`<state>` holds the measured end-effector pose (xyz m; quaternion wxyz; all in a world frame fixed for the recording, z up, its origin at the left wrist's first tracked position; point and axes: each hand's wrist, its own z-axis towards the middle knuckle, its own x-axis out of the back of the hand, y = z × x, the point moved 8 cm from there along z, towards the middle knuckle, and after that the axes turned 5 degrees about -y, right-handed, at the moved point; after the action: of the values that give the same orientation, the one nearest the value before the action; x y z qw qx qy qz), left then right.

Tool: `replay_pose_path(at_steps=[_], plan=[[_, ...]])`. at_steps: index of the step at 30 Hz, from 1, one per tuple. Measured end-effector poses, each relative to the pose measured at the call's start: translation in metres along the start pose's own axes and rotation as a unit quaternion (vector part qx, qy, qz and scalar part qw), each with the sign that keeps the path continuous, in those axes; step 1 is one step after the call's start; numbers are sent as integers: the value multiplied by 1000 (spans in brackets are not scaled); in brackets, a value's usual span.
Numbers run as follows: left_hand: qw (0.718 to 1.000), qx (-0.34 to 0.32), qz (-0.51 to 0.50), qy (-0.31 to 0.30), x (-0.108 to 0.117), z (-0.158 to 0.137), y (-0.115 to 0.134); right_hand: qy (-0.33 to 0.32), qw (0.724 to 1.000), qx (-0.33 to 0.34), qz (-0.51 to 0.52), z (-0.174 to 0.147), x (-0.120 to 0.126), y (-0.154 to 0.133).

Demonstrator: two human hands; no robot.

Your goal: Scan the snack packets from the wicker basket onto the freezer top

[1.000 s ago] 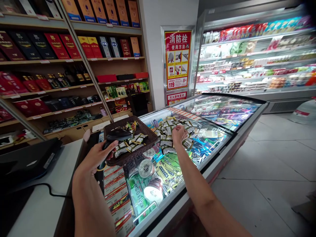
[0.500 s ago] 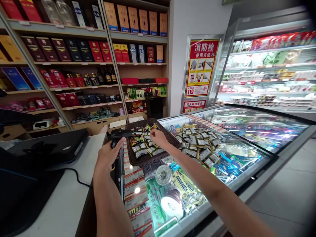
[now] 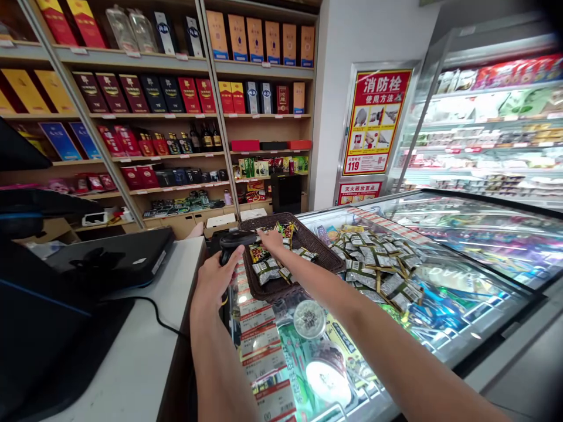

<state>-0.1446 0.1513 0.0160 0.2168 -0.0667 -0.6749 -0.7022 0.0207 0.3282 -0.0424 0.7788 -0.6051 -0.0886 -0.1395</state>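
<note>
My left hand [image 3: 216,275] is wrapped round the handle of a black barcode scanner [image 3: 237,238], whose head points right over the near-left rim of a brown woven basket [image 3: 323,253]. Small foil snack packets [image 3: 266,271] lie in the basket, some silver and gold, others brightly coloured. Over its left part is my right hand [image 3: 270,240], close to the scanner's head, with fingers bent together. What those fingers hold, if anything, is hidden. The basket rests on the glass lid of a chest freezer [image 3: 387,354]. Beside it lies a loose pile of similar packets [image 3: 373,258].
On the left, a white counter [image 3: 127,357] carries a dark cash-register machine [image 3: 39,328] and a black cable [image 3: 158,316]. Shelves [image 3: 167,117] of boxed goods stand behind. A lit refrigerated display [image 3: 492,129] is at the back right. Price labels [image 3: 264,340] line the freezer's glass.
The view has turned slightly left, so the scene sits further right. Within the basket, my right hand has moved left, nearer the scanner's head. My left hand still grips the scanner.
</note>
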Motion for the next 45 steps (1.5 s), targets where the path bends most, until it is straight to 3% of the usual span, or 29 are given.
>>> replay_pose_path(at_steps=[3, 7, 11, 14, 19, 23, 27, 33, 45], plan=[[1000, -8, 9, -17, -7, -2, 9, 33, 987, 13, -155, -23, 51, -8], [999, -22, 15, -37, -19, -6, 22, 94, 964, 89, -232, -77, 126, -19], [995, -44, -15, -89, -39, -13, 39, 154, 961, 150, -174, -130, 185, -5], [990, -67, -14, -124, -56, -25, 56, 182, 970, 155, -54, -150, 209, 20], [974, -109, 13, -200, -86, -42, 80, 212, 960, 92, 161, -154, 218, 65], [960, -128, 77, -237, -105, -44, 82, 226, 933, 92, 263, -150, 226, 73], [954, -141, 113, -237, -114, -40, 79, 246, 900, 85, 350, -150, 235, 75], [952, -145, 129, -239, -118, -40, 79, 231, 888, 71, 390, -151, 234, 73], [941, -150, 172, -251, -128, -48, 84, 218, 890, 66, 394, -149, 234, 73]])
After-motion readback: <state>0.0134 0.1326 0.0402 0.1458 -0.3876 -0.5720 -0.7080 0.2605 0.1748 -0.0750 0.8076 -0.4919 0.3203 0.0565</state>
